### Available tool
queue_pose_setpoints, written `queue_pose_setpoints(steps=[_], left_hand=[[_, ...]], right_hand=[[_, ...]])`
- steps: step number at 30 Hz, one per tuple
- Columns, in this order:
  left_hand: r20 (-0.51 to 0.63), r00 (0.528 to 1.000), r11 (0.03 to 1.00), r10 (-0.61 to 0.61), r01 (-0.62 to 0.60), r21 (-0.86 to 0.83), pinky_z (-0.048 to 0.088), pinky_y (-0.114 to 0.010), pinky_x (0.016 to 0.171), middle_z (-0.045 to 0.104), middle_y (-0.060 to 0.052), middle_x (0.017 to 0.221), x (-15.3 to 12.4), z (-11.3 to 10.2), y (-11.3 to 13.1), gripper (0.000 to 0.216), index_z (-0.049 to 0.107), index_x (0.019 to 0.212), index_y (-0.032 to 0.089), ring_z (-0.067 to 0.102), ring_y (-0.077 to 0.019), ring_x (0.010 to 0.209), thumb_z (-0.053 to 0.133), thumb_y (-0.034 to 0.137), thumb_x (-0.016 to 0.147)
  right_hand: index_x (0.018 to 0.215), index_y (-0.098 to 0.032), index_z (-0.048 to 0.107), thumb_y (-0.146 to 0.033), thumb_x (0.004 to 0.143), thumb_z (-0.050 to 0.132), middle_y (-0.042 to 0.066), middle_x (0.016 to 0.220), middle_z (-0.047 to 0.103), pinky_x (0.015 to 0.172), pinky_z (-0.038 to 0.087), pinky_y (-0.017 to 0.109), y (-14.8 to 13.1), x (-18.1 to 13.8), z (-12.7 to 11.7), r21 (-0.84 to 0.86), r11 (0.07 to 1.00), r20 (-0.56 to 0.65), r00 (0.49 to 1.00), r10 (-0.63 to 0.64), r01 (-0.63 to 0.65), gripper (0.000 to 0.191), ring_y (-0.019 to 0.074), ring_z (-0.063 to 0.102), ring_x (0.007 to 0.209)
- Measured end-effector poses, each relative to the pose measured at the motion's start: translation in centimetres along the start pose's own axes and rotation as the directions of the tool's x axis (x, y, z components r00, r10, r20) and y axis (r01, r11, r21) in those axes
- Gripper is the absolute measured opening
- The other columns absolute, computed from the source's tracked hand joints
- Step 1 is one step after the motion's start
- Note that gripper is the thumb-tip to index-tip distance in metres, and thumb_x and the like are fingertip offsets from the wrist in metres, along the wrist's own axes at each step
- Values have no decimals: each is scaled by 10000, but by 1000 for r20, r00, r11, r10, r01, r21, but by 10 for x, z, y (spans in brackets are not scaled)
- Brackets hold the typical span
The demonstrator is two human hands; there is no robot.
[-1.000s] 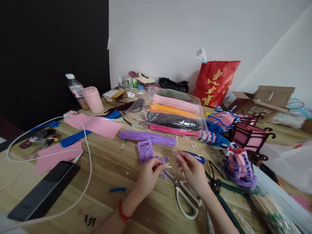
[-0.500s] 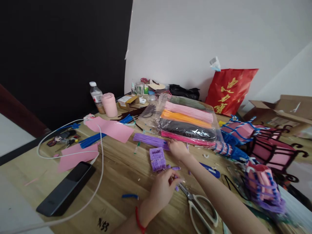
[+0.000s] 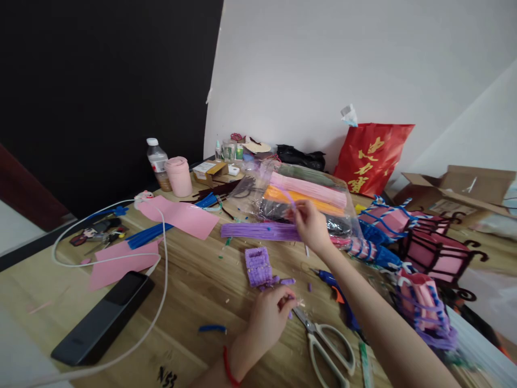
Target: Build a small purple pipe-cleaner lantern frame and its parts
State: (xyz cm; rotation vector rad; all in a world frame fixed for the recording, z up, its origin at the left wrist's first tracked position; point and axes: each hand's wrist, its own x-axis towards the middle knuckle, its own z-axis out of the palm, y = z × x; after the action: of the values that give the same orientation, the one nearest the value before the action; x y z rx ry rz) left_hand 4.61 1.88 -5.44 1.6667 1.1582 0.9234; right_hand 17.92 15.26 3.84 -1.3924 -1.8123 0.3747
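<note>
My right hand (image 3: 311, 223) is raised over the purple pipe cleaner bundle (image 3: 254, 231), closed on a single purple pipe cleaner (image 3: 287, 195) whose far end points up and left. My left hand (image 3: 272, 315) rests low over the table in a pinch; a bit of purple shows at its fingertips, mostly hidden. Just beyond the left hand stands a small purple pipe cleaner box shape (image 3: 258, 267) with an open top. Short purple cuttings (image 3: 287, 281) lie beside it. White-handled scissors (image 3: 319, 334) lie with their blades close to my left fingertips.
Behind the bundle lies a clear bag of coloured pipe cleaners (image 3: 311, 188). A blue glue gun (image 3: 333, 283) sits under my right forearm. Pink and dark lantern shapes (image 3: 434, 258) crowd the right side. A power bank (image 3: 103, 318), white cable (image 3: 165, 269) and pink paper (image 3: 181, 218) are at left.
My right hand has lifted from the purple bundle, drawing out one pipe cleaner, and moved slightly right. My left hand stays almost in place. The glue gun shows more fully.
</note>
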Motion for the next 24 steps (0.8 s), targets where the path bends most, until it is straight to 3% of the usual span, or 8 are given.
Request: queue_pose_setpoints(steps=[3,4,7,10,15,20,22,24], left_hand=[[2,1000,1000,18,-18,-6,425,-252,594,706,-37,736,1,0,-2,169,699,850,213,598,-170,615,540,247,808],[-7,1000,999,30,-30,-18,442,-256,636,719,-45,811,1,0,-3,185,703,881,218,619,-177,673,532,237,813],[-38,997,997,69,-70,-37,453,-272,758,720,-52,940,1,-1,-2,211,709,915,228,639,-193,830,521,211,822],[-38,996,996,86,-86,-7,455,-290,757,723,-59,896,1,-3,-1,201,712,883,225,639,-200,822,518,225,829],[-33,998,998,49,-51,-37,463,-290,707,721,-57,809,1,0,-2,175,699,823,216,638,-200,768,527,249,817],[6,979,877,-201,183,-444,436,-237,484,690,-33,687,7,3,-5,213,664,805,158,576,-136,512,634,353,726],[35,961,753,-274,237,-613,434,-228,486,683,-34,683,10,0,-3,316,653,795,133,569,-122,510,706,410,650],[74,943,635,-324,275,-722,447,-230,535,685,-46,704,12,-4,-1,394,654,809,118,581,-116,534,747,438,599]], right_hand=[[1119,-206,393,-270,913,371,42,862,666,675,545,319,-11,13,-14,360,933,-173,983,55,12,216,164,673,784],[1084,-206,431,-265,892,425,27,843,662,674,551,319,-13,16,-18,541,841,-197,974,110,15,201,161,673,782],[900,-189,531,-143,831,513,-5,807,636,712,561,306,-15,19,-28,924,383,-126,945,300,1,85,128,659,789],[795,-194,519,-56,842,442,-45,723,582,669,569,240,-10,17,-33,980,195,-54,917,395,-26,165,63,622,667],[702,-203,461,-46,806,473,-96,584,466,410,449,60,-10,13,-40,981,183,-18,920,392,-59,189,8,430,395],[786,-202,527,-182,779,599,-118,485,394,267,310,100,-32,-11,-44,960,236,68,944,322,-150,75,29,285,299],[821,-201,553,-310,811,598,-130,419,331,292,354,142,-39,-35,-41,913,351,112,956,273,-207,118,48,286,284],[829,-194,563,-408,820,577,-109,437,401,354,420,188,-40,-65,-36,815,501,182,949,259,-293,215,68,376,314]])
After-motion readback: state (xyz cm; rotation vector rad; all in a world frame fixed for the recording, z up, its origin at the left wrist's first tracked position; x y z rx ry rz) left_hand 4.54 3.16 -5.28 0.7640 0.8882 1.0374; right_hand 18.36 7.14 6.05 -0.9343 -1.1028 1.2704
